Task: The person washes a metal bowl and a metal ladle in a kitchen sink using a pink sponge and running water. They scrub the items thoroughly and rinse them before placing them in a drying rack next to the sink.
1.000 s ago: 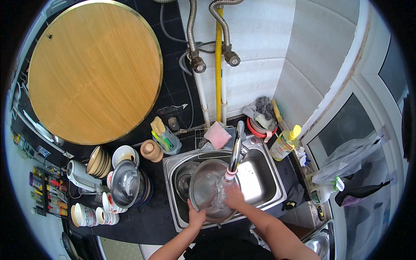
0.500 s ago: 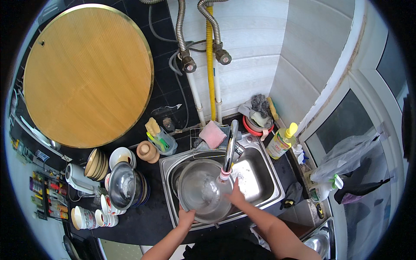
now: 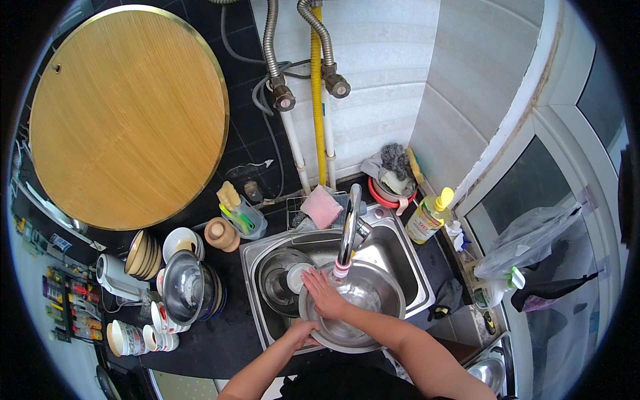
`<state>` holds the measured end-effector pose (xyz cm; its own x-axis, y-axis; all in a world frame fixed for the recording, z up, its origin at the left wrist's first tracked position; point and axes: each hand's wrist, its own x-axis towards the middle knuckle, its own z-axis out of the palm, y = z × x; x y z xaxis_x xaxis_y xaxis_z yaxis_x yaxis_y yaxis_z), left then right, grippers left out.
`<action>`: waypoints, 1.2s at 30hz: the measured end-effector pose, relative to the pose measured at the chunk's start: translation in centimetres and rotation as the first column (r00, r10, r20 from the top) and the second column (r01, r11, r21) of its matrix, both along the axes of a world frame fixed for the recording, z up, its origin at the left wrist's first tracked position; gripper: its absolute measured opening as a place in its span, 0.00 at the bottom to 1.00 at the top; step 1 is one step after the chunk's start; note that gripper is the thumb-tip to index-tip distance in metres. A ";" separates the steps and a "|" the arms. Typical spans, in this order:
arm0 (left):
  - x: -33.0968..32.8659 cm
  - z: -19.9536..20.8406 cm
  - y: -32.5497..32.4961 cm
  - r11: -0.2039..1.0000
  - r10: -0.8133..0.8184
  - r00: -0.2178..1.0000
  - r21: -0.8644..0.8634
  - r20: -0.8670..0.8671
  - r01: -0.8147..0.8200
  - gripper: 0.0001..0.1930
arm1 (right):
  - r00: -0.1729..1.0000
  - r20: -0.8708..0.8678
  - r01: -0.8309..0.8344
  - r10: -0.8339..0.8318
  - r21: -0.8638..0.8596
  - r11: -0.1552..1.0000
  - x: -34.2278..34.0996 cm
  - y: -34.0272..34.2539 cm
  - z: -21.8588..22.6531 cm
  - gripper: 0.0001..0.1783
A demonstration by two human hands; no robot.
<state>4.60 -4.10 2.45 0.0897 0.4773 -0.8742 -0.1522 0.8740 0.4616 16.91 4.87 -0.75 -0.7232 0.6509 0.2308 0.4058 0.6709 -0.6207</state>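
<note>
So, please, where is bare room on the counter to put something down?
Widest: the black counter between the stacked patterned bowls and the left rim of the sink. Narrower: the strip right of the sink, between the yellow-capped bottle and the dark grey cloth. Crowded: behind the sink, with the wire rack and red basin; inside the sink, with the metal bowl.

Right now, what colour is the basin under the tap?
The basin is silver-grey, best seen in the head view.
</note>
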 end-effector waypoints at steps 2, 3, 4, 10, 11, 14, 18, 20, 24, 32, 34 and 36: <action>0.2 -0.2 -0.1 1.000 0.007 1.000 0.018 0.019 -0.008 0.23 | 0.996 0.052 -0.080 0.075 0.099 0.992 1.1 1.7 -0.9 0.45; 0.3 -0.1 -0.1 1.000 -0.003 1.000 0.016 0.020 0.003 0.22 | 0.991 0.083 -0.115 0.104 0.146 0.983 2.2 2.6 -2.0 0.44; 0.3 0.0 0.0 1.000 -0.008 1.000 0.016 0.017 0.008 0.22 | 0.996 -0.087 0.042 -0.037 0.053 0.998 2.8 3.6 -2.5 0.40; 0.9 0.6 0.4 0.997 -0.032 0.999 0.063 0.001 0.032 0.20 | 0.944 0.165 0.275 -0.287 0.093 0.957 2.1 1.9 -4.1 0.40; 0.8 0.1 0.5 0.998 -0.031 1.000 0.054 0.001 0.031 0.20 | 0.981 0.060 0.176 -0.184 0.123 0.977 1.4 1.5 -4.0 0.40; 0.7 -0.3 0.4 0.999 -0.007 1.000 0.051 -0.005 0.008 0.19 | 0.980 0.130 -0.168 0.149 0.151 0.974 0.6 0.5 0.7 0.41; 0.1 -1.0 -0.1 0.993 0.087 0.996 0.073 0.008 -0.088 0.18 | 0.848 0.439 0.274 -0.296 0.115 0.955 4.2 0.9 -1.7 0.34; -0.2 -1.5 -0.2 0.981 0.167 0.986 0.099 0.001 -0.166 0.17 | 0.749 0.526 0.238 -0.404 0.356 0.904 5.9 -0.1 -5.8 0.33; 0.1 -0.7 0.0 0.978 0.161 0.986 0.137 -0.039 -0.155 0.15 | 0.733 0.557 0.513 -0.390 -0.076 0.855 4.7 -2.0 -8.6 0.33; -0.8 -1.2 -0.7 0.942 0.247 0.966 0.250 -0.070 -0.223 0.19 | 0.842 0.272 -0.228 0.465 -0.602 0.765 2.5 -4.4 -5.3 0.38; -1.2 -1.7 -0.8 0.925 0.269 0.954 0.312 -0.130 -0.218 0.22 | 0.766 0.351 -0.168 0.539 -0.700 0.694 5.5 -4.0 -3.3 0.40; -0.6 -0.4 -1.0 0.903 0.279 0.943 0.382 -0.179 -0.195 0.23 | 0.568 0.692 -0.102 0.446 -0.479 0.872 7.9 -2.5 -3.6 0.42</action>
